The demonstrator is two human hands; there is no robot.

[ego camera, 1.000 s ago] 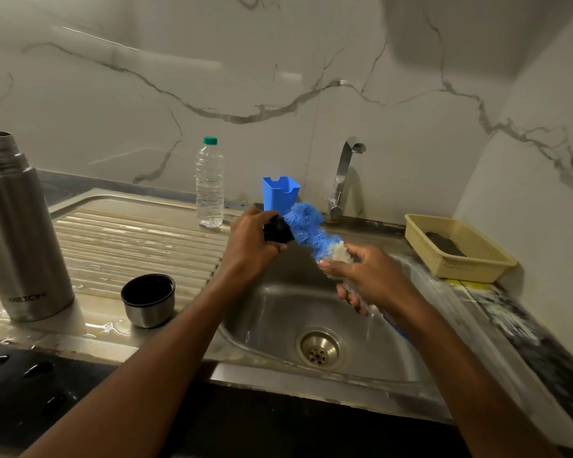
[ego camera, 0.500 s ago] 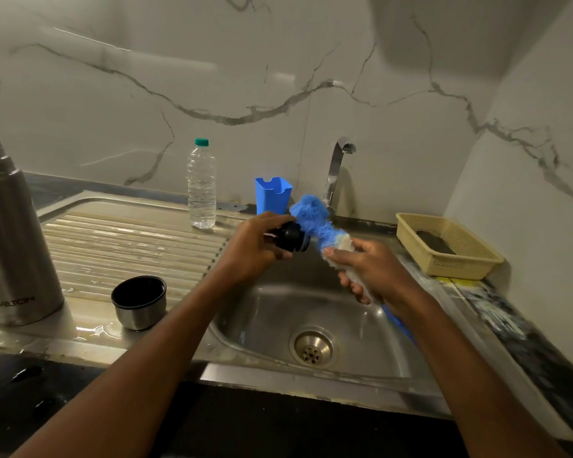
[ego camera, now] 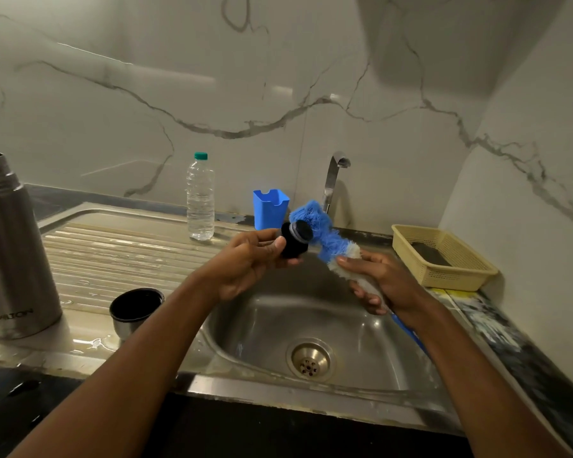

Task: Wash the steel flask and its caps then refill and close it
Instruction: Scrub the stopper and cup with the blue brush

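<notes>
Above the sink basin, my left hand grips a black stopper cap, its grey-ringed end turned toward the brush. My right hand holds a bottle brush by its white neck; the blue bristles touch the cap's right side. The brush's blue handle runs down behind my right wrist. The steel flask stands upright and uncapped on the wet drainboard at far left. Its steel cup cap stands mouth-up to the right of the flask.
A clear water bottle with a green cap stands at the back of the drainboard. A blue plastic holder sits beside the tap, from which no water runs. A yellow basket rests on the counter at right.
My left hand has turned the black cap so its ringed end faces the brush. The brush head has shifted along the cap's side. The camera has moved a little.
</notes>
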